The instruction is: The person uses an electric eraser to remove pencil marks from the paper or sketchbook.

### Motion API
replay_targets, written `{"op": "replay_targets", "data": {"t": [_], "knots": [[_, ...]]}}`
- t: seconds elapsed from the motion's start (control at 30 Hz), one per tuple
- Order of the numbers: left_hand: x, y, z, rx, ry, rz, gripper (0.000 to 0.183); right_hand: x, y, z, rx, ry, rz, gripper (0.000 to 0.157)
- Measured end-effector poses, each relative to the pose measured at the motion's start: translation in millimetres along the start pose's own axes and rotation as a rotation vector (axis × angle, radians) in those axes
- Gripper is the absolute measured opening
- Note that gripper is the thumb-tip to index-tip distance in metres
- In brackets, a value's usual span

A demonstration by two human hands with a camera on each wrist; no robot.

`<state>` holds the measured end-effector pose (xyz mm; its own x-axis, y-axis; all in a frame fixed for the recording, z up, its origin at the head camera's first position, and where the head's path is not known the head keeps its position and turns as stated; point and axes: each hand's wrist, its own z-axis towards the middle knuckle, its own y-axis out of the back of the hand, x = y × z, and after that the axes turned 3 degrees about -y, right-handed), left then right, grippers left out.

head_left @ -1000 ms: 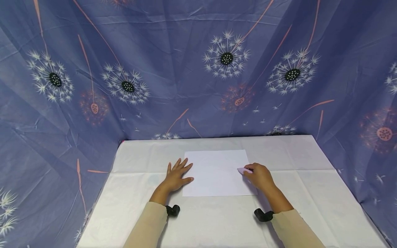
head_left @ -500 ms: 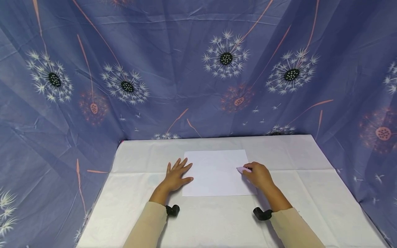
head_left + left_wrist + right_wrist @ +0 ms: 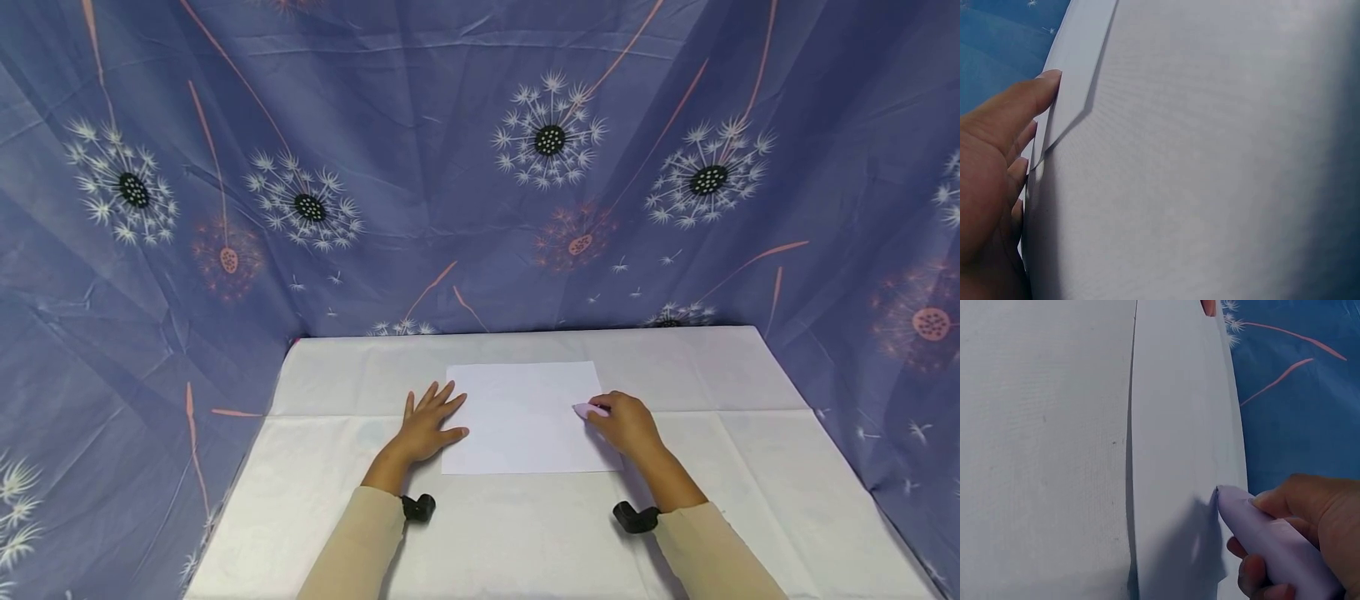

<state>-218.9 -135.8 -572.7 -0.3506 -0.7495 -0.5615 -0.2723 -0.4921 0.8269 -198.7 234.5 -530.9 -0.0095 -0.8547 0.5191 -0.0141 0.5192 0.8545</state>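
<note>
A white sheet of paper [image 3: 521, 417] lies flat on the cloth. My left hand [image 3: 422, 431] rests with spread fingers on its left edge; the left wrist view shows the thumb [image 3: 1050, 81] on the paper near a corner. At the right edge, my right hand [image 3: 627, 425] grips a pale purple, thick-bodied tool [image 3: 1272, 540]. Its pointed end has a small dark tip, which is at or just above the paper; contact is not certain. The rear of the tool is hidden by the palm and fingers, and its exact kind is unclear.
A creased white cloth [image 3: 525, 533] covers the table. Behind and at both sides hangs a blue curtain [image 3: 420, 167] with dandelion prints. Black wrist cameras [image 3: 636, 517] sit below both hands, by the beige sleeves [image 3: 352, 546].
</note>
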Motion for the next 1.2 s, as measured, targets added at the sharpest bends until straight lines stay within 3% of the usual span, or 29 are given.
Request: {"op": "replay_targets", "data": {"t": [0.77, 1.2], "knots": [[-2.1, 0.7, 1.3, 0.003, -0.001, 0.005, 0.067, 0.7, -1.4, 3.3, -0.017, 0.031, -0.003, 0.028], [-2.6, 1.6, -1.4, 0.000, -0.007, -0.013, 0.066, 2.0, -4.4, 2.1, -0.007, 0.005, 0.003, 0.029]]}}
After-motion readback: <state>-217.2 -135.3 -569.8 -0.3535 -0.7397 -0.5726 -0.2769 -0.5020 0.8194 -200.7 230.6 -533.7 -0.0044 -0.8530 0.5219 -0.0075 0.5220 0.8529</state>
